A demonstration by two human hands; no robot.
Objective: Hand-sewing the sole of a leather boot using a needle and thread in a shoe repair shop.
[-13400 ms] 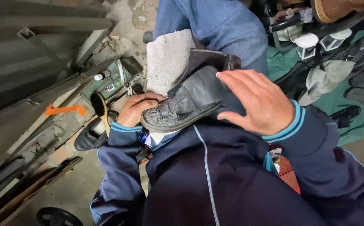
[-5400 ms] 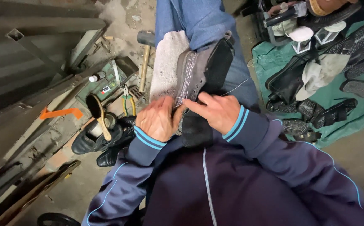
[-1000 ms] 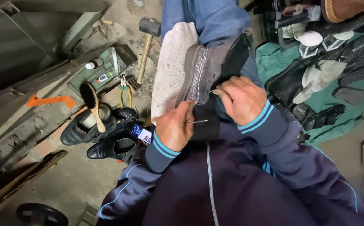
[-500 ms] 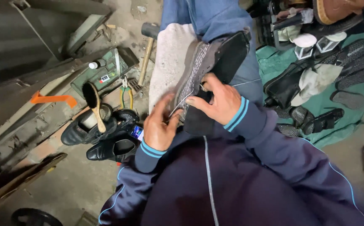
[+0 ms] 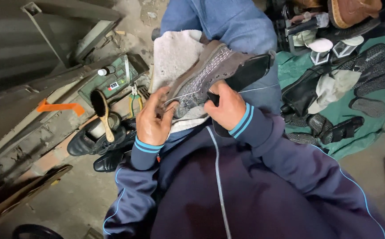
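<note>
A grey shoe [image 5: 210, 71] lies sole-up on a pale cloth [image 5: 172, 55] across my lap, its dark toe end pointing right. My left hand [image 5: 153, 117] grips the shoe's near edge and pinches a thin pale thread [image 5: 179, 95]. My right hand [image 5: 225, 106] is closed on the shoe's side and holds the thread, which runs out to the right toward my blue trouser leg [image 5: 228, 22]. Whether a needle is in my right fingers I cannot tell.
Black shoes [image 5: 93, 141] with a wooden-handled brush [image 5: 101, 110] lie on the floor at left, near green-handled pliers [image 5: 134, 99] and a green box [image 5: 112, 79]. A green sheet [image 5: 369, 124] at right holds sandals, soles and shoe parts. Metal beams [image 5: 24, 102] run along the left.
The shoe has tilted so more of its stitched sole faces up. My right hand has shifted right and drawn the thread out to the right; my left hand stays on the near edge.
</note>
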